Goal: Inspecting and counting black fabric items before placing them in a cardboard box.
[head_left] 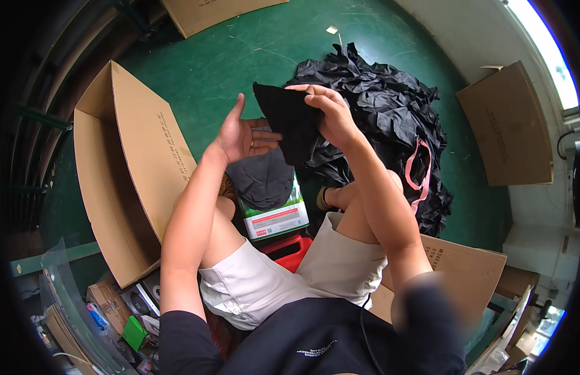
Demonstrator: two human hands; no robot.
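My right hand (332, 112) grips the top edge of a black fabric piece (288, 122) and holds it up in front of me. My left hand (243, 134) is spread open beside it, fingertips touching the fabric's left side. Under the hands a dark grey cap-shaped piece (263, 181) lies on a green and white box (278, 219) between my knees. A large heap of black fabric (383, 119) lies on the green floor just beyond my right hand, with a pink strap (421, 172) on it.
A big open cardboard box (124, 169) lies on its side at my left. Flat cardboard sheets (508, 125) lean at the right and top. A red object (290, 250) sits under the small box. Clutter and plastic film (84, 306) fill the lower left.
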